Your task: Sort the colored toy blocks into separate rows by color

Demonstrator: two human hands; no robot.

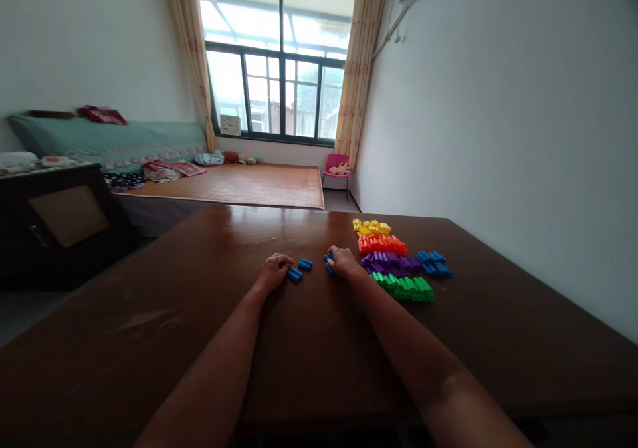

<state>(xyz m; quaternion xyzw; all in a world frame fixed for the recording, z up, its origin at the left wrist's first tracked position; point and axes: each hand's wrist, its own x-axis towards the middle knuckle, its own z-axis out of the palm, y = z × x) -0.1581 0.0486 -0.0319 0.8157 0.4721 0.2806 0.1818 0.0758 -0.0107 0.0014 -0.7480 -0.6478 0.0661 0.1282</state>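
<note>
My left hand [272,272] rests on the table with its fingers bent against a small ridged blue plastic block [295,275]. Just beyond that block lies another blue block [306,264], apart from both hands. My right hand [343,262] has its fingers closed around small blue blocks [329,268], partly hidden by the fingers. Right of this hand stand grouped rows of similar blocks: yellow [373,227], orange-red [383,244], purple [389,262], green [406,288] and blue [434,263]. My right forearm passes close to the green row.
The brown table [199,341] is glossy, its far edge facing a low bed [259,182]. A dark cabinet [64,215] stands at the left. Near the window is a pink chair [337,167], and a white wall [488,115] runs along the right.
</note>
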